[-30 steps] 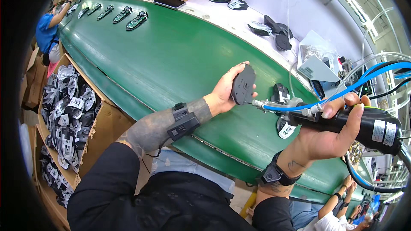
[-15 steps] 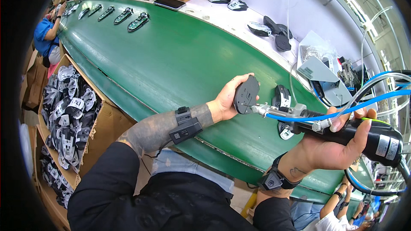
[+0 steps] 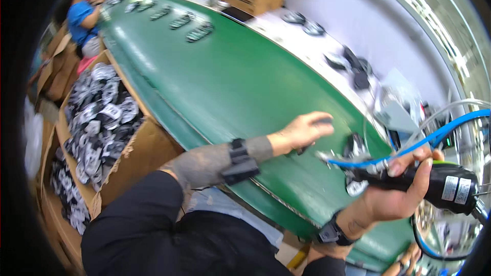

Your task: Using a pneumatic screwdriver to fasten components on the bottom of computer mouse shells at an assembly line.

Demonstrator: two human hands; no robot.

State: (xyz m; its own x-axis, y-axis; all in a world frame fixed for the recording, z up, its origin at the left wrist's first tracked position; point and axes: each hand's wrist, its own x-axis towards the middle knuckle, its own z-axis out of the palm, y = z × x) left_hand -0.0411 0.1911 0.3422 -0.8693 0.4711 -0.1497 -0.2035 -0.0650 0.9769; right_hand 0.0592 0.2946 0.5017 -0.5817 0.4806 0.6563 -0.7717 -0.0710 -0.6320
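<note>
Over the green belt [image 3: 245, 82], my left hand [image 3: 304, 132] is turned with its back up, fingers curled round a black mouse base [image 3: 323, 120]. Most of that plate is hidden under the hand, and motion smears it. My right hand [image 3: 391, 202] grips a black power screwdriver [image 3: 434, 184] with a blue air hose [image 3: 434, 140]. The screwdriver's metal tip points left, a short way from my left hand and apart from it. Just beyond the tip lies a black-and-silver mouse shell [image 3: 354, 145], with a whitish part [image 3: 356, 186] nearer me.
Several green circuit-board pieces [image 3: 199, 31] line the belt's far left. A carton [image 3: 153, 140] heaped with mouse shells [image 3: 105, 122] stands at left. Black shells [image 3: 360, 79] and a grey bin [image 3: 401, 115] occupy the white ledge. A co-worker in blue [image 3: 82, 15] sits far left.
My left hand has rolled over and drawn away from the screwdriver tip; the mouse base, earlier facing up at the tip, is now mostly covered. The whole view has shifted, moving the scene rightward.
</note>
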